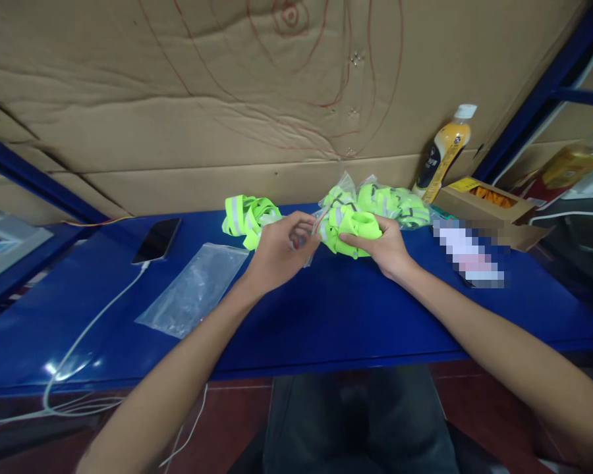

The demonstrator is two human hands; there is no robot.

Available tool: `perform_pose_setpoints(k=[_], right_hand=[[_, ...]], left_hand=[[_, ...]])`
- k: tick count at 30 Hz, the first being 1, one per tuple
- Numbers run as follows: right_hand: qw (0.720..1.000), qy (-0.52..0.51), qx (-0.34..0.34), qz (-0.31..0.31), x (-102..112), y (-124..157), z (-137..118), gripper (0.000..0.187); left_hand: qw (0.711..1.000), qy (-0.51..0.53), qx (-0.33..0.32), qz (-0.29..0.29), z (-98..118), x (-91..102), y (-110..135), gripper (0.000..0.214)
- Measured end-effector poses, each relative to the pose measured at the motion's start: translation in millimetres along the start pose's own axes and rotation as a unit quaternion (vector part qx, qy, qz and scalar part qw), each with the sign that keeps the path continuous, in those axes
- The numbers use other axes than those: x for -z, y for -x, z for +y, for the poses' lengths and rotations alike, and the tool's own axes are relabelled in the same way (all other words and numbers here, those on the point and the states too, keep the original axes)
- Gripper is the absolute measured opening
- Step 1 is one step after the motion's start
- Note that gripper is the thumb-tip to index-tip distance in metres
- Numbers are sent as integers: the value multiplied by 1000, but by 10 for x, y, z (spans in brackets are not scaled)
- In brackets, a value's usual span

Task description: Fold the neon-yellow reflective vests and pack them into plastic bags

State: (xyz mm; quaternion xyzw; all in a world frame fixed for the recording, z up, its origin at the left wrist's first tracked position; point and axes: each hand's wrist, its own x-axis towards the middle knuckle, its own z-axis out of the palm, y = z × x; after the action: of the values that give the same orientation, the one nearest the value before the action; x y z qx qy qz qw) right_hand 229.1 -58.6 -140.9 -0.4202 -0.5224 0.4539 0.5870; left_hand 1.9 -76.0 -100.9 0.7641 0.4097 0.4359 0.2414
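My right hand (384, 247) grips a folded neon-green reflective vest (352, 227) that sits partly inside a clear plastic bag (343, 187) on the blue table (326, 316). My left hand (281, 247) is closed, its fingertips pinching the edge of that bag beside the vest. Another loose neon-green vest (247, 217) lies just left of my left hand. More bagged vests (398, 204) are piled behind my right hand.
An empty clear bag (195, 289) lies flat at the left. A black phone (157, 240) with a white cable (86, 336) rests further left. A yellow drink bottle (445, 155) and an open cardboard box (489, 204) stand at the back right, against a cardboard wall.
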Motion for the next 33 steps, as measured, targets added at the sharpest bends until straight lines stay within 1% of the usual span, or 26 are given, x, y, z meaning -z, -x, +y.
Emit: perform_pose_setpoints(k=[2,4,7,9,12,14,16,18,20,21,23,26,28,30,33], right_hand=[[1000,-2,-2,4,9,-7,-1,53],[1000,-9,-4,8,10,-9,0,53],[1000,-12,-5,8,3,-12,13,52],[1000,-8,-1,10,1,-18,7,50],[998,-25,7,49,12,-23,-74,50],[994,-75,5,78,20,-12,-178,52],[989,-133,-11,63,16,19,-287,54],[986,-161,-38,17,-7,62,-361,54],[984,-159,-74,-18,-40,100,-375,53],[984,-153,-93,-22,-55,111,-360,54],[983,-139,-120,-9,-70,112,-303,56],[986,-109,-121,22,-57,75,-207,59],[990,-86,-105,32,-39,51,-175,59],[992,-75,-96,26,-26,42,-180,58],[990,-83,-109,-19,-18,54,-218,58]], left_hand=[[994,95,57,-8,-31,26,-24,31],[983,155,97,-20,-48,44,-38,33],[979,171,111,-14,-67,25,-38,23],[986,133,101,20,-84,-15,-30,14],[992,6,77,98,-99,-76,-19,6],[986,-67,57,141,-95,-106,-15,8],[981,-98,51,158,-88,-132,-9,14],[982,-97,53,151,-87,-157,3,16],[987,-79,49,131,-99,-177,18,14],[990,-66,45,119,-109,-183,25,13],[994,-37,41,99,-131,-184,35,11],[996,21,41,78,-141,-169,39,9],[997,43,19,65,-125,-157,41,12],[998,24,-15,52,-103,-144,43,12],[996,-43,-67,46,-87,-120,44,9]])
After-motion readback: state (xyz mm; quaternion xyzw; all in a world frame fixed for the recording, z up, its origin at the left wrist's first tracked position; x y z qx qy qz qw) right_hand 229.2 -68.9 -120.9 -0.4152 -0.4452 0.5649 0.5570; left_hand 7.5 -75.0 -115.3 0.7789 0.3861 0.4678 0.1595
